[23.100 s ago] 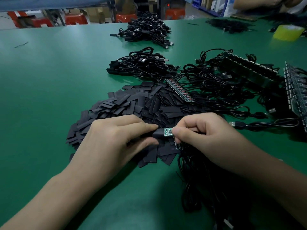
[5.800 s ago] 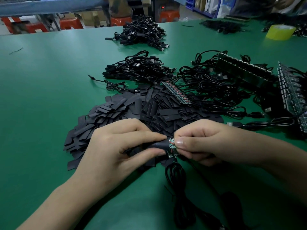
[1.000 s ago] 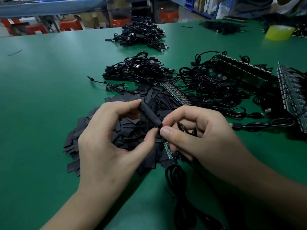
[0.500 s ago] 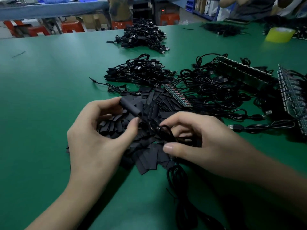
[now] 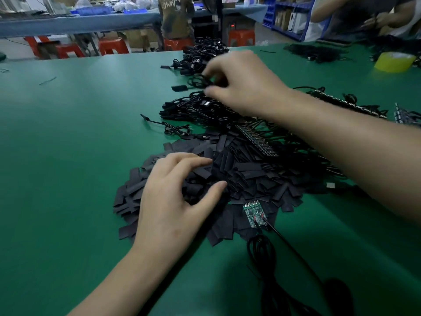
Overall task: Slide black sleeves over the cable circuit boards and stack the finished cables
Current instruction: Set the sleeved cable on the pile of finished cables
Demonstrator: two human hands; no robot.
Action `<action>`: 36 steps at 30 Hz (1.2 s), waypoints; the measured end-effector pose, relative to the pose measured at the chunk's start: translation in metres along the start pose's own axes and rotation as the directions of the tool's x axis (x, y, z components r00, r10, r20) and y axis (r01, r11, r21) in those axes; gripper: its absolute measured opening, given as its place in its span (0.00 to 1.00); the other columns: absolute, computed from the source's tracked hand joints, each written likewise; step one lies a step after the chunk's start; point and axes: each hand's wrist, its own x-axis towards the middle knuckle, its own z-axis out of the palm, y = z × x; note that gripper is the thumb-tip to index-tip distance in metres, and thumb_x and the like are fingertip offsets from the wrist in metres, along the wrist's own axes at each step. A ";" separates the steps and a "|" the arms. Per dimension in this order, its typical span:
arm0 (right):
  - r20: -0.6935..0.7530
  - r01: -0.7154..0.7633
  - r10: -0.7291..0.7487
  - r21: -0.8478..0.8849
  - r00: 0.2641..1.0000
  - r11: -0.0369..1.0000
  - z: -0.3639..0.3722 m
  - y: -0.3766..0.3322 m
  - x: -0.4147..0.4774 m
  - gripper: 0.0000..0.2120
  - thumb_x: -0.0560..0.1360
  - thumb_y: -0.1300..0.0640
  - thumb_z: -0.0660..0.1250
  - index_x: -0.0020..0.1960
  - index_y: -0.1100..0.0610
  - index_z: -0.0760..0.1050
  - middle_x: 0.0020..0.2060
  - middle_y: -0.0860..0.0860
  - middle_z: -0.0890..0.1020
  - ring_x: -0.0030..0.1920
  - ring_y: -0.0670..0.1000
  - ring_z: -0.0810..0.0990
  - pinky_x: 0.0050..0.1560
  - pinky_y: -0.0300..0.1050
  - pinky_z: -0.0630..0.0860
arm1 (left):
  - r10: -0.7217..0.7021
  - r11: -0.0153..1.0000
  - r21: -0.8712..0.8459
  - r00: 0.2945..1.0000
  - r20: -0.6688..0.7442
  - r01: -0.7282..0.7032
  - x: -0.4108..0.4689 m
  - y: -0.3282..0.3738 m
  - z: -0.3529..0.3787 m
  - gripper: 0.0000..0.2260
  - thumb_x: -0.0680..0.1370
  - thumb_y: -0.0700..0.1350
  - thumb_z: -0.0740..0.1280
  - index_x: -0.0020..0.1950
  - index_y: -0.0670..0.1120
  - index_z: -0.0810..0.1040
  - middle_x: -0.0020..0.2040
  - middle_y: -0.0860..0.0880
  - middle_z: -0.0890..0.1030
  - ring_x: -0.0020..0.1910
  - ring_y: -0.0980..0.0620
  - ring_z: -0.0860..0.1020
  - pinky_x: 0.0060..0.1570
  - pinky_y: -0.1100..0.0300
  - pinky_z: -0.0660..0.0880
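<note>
Black sleeves (image 5: pixel 239 172) litter the green table (image 5: pixel 68 156), red stools (image 5: pixel 112 46) beyond; left hand (image 5: pixel 173 201) slack, right hand (image 5: pixel 246 85) pinching a cable (image 5: pixel 198 80).

The sleeve pile (image 5: pixel 241 176) lies mid-worktop (image 5: pixel 68 156), with a bare circuit board (image 5: pixel 254 213) on its near right edge. Behind the pile lies a cable stack (image 5: pixel 193 110), and a second stack (image 5: pixel 200 53) lies farther back. The left hand (image 5: pixel 173 201) is over the pile's left part. The right hand (image 5: pixel 246 85) holds a cable (image 5: pixel 198 80) above the nearer stack.
</note>
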 end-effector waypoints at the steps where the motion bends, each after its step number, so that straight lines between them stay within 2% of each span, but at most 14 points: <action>1: 0.014 0.016 -0.016 -0.036 1.000 0.999 0.010 -0.001 0.022 0.17 0.78 0.51 0.72 0.65 0.55 0.81 0.59 0.53 0.84 0.60 0.54 0.81 0.64 0.52 0.76 | 0.012 1.000 0.013 1.000 0.009 -0.012 -0.001 0.000 0.000 0.15 0.74 0.58 0.74 0.58 0.54 0.82 0.55 0.59 0.78 0.61 0.57 0.75 0.63 0.59 0.71; 5: 0.192 0.044 -0.012 -0.165 0.981 0.985 0.040 -0.002 0.067 0.28 0.78 0.48 0.71 0.74 0.58 0.72 0.69 0.57 0.76 0.70 0.58 0.73 0.68 0.49 0.71 | 0.040 0.999 0.008 0.999 0.027 -0.040 -0.001 -0.001 -0.001 0.15 0.74 0.58 0.71 0.57 0.54 0.83 0.55 0.59 0.79 0.60 0.58 0.75 0.63 0.58 0.71; 7: 0.208 0.076 -0.040 -0.168 0.977 0.983 0.047 -0.003 0.065 0.27 0.79 0.48 0.70 0.74 0.58 0.71 0.70 0.57 0.74 0.70 0.57 0.72 0.67 0.48 0.69 | 0.044 0.999 0.000 0.999 0.029 -0.044 -0.001 -0.003 -0.002 0.15 0.74 0.58 0.70 0.57 0.53 0.83 0.55 0.59 0.79 0.60 0.57 0.75 0.62 0.55 0.72; 12: 0.137 0.111 -0.117 0.055 0.984 0.992 0.029 -0.010 -0.013 0.13 0.78 0.49 0.70 0.60 0.52 0.81 0.55 0.49 0.80 0.57 0.49 0.79 0.60 0.46 0.74 | 0.050 0.999 -0.011 0.998 0.038 -0.050 -0.001 -0.002 0.002 0.10 0.76 0.55 0.70 0.54 0.53 0.84 0.53 0.58 0.79 0.57 0.55 0.77 0.59 0.48 0.73; 15: 0.289 0.058 -0.137 0.266 0.948 0.962 0.002 -0.008 -0.080 0.06 0.76 0.50 0.72 0.51 0.49 0.84 0.45 0.41 0.84 0.47 0.40 0.82 0.51 0.36 0.76 | 0.069 0.998 0.001 0.997 0.037 -0.069 -0.001 -0.004 0.003 0.08 0.77 0.52 0.69 0.52 0.52 0.84 0.51 0.58 0.79 0.55 0.53 0.77 0.57 0.47 0.73; 18: 0.465 -0.032 -0.091 0.249 0.881 0.968 -0.016 0.003 -0.130 0.04 0.74 0.47 0.73 0.47 0.46 0.84 0.40 0.40 0.84 0.44 0.40 0.82 0.48 0.41 0.78 | 0.073 0.997 0.015 0.997 0.039 -0.074 -0.001 -0.002 0.004 0.07 0.77 0.51 0.69 0.52 0.53 0.85 0.50 0.59 0.79 0.54 0.54 0.77 0.57 0.47 0.73; 20: 0.526 -0.055 -0.055 0.191 0.849 0.980 -0.019 0.009 -0.150 0.08 0.73 0.41 0.71 0.48 0.43 0.82 0.42 0.39 0.81 0.45 0.41 0.81 0.49 0.44 0.79 | 0.084 0.996 0.030 0.995 0.050 -0.085 -0.001 0.000 0.004 0.07 0.78 0.52 0.69 0.51 0.53 0.85 0.50 0.59 0.79 0.54 0.54 0.77 0.57 0.47 0.73; 24: 0.505 -0.011 -0.027 0.073 0.862 0.997 -0.013 0.014 -0.169 0.18 0.72 0.32 0.64 0.58 0.39 0.76 0.50 0.36 0.74 0.54 0.37 0.73 0.58 0.42 0.74 | 0.135 0.988 0.057 0.987 0.085 -0.140 -0.003 0.004 0.003 0.07 0.78 0.53 0.69 0.50 0.53 0.86 0.50 0.58 0.78 0.54 0.53 0.77 0.56 0.46 0.73; 26: 0.470 -0.011 -0.020 0.063 0.882 0.998 -0.010 0.014 -0.172 0.17 0.74 0.34 0.65 0.59 0.39 0.75 0.51 0.36 0.71 0.56 0.37 0.71 0.59 0.41 0.72 | 0.156 0.984 0.063 0.981 0.114 -0.164 -0.004 0.006 0.003 0.09 0.78 0.55 0.68 0.50 0.54 0.86 0.49 0.58 0.78 0.53 0.53 0.76 0.55 0.47 0.72; 28: 0.441 -0.048 -0.015 0.132 0.897 0.990 -0.007 0.012 -0.174 0.11 0.75 0.38 0.68 0.55 0.40 0.76 0.51 0.37 0.72 0.55 0.38 0.72 0.56 0.39 0.72 | 0.169 0.982 0.065 0.976 0.138 -0.179 -0.005 0.008 0.002 0.11 0.78 0.57 0.66 0.50 0.56 0.86 0.49 0.59 0.78 0.52 0.54 0.76 0.55 0.48 0.71; 30: 0.364 -0.104 -0.001 0.268 0.932 0.958 -0.007 0.010 -0.174 0.05 0.75 0.45 0.72 0.49 0.43 0.78 0.47 0.39 0.75 0.51 0.40 0.76 0.49 0.35 0.72 | 0.181 0.979 0.061 0.968 0.172 -0.194 -0.006 0.012 0.002 0.11 0.78 0.60 0.66 0.50 0.58 0.86 0.47 0.59 0.78 0.51 0.55 0.76 0.53 0.50 0.70; 32: 0.298 -0.187 0.059 0.423 0.953 0.886 -0.006 0.008 -0.175 0.06 0.73 0.52 0.76 0.44 0.45 0.79 0.42 0.42 0.80 0.42 0.40 0.79 0.41 0.32 0.73 | 0.192 0.980 0.020 0.960 0.205 -0.200 -0.008 0.017 0.003 0.11 0.77 0.62 0.67 0.49 0.59 0.85 0.44 0.61 0.79 0.49 0.58 0.77 0.51 0.52 0.69; 34: 0.316 -0.287 0.115 0.579 0.942 0.763 -0.005 0.005 -0.175 0.07 0.72 0.55 0.77 0.43 0.47 0.81 0.38 0.43 0.82 0.34 0.39 0.77 0.36 0.34 0.74 | 0.208 0.978 -0.053 0.951 0.228 -0.201 -0.009 0.020 0.004 0.09 0.75 0.62 0.69 0.46 0.59 0.84 0.41 0.61 0.80 0.44 0.61 0.77 0.49 0.57 0.69; 36: 0.334 -0.333 0.118 0.714 0.935 0.616 -0.002 0.003 -0.175 0.07 0.72 0.59 0.78 0.42 0.49 0.82 0.35 0.45 0.83 0.34 0.41 0.78 0.37 0.35 0.77 | 0.190 0.975 -0.157 0.952 0.239 -0.155 -0.010 0.022 0.006 0.08 0.72 0.60 0.72 0.43 0.57 0.83 0.38 0.59 0.80 0.39 0.61 0.77 0.44 0.65 0.69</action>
